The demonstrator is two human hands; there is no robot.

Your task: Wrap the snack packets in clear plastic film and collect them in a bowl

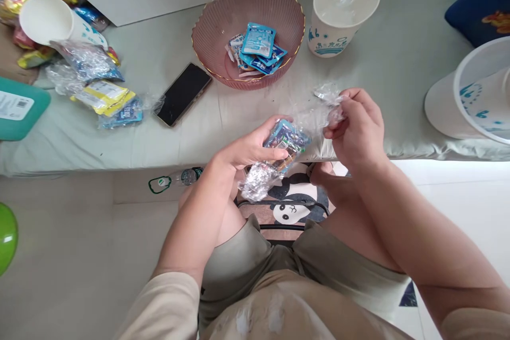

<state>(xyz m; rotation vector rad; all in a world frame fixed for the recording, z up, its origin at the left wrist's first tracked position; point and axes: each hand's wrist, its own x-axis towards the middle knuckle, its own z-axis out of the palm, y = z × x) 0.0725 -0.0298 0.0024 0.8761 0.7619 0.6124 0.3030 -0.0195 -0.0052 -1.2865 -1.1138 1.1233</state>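
Note:
My left hand [249,150] is closed around a clear plastic bag of small blue snack packets [285,143], held just in front of the low table's edge. My right hand [356,127] pinches the crinkled top of the same clear bag's wrapper [329,98], pulled up and to the right. Behind the hands a pink ribbed bowl [223,16] holds several small blue and white packets [258,42].
A black phone [183,94] lies left of the bowl. More bagged snack packs [104,96] and a tipped white paper cup [50,18] lie far left. An upright paper bucket [342,10] stands behind; stacked white buckets [478,95] sit right. A bottle [187,176] lies on the floor.

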